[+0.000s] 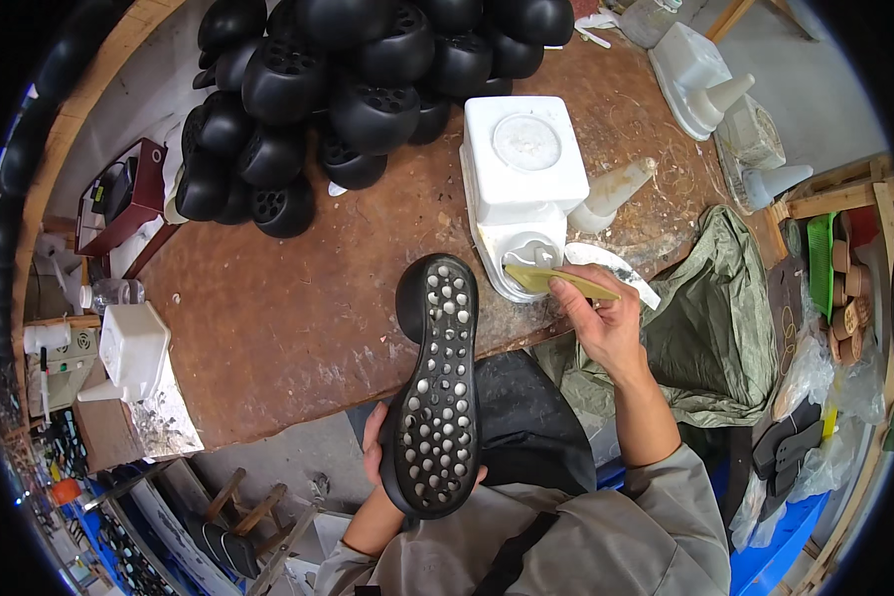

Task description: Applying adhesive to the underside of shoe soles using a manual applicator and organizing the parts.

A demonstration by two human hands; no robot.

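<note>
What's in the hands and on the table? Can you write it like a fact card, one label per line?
Left hand: holds a black shoe sole dotted with pale silvery spots
Right hand: holds a thin yellow strip, one end over the cup of a white container
Table: brown, stained
Far side, left: heap of rounded black pieces with holes
Right: crumpled green sheet

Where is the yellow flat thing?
In the head view, the yellow flat thing is just right of the middle, pinched in the person's right hand, its left end at the round cup of the white container.
</note>
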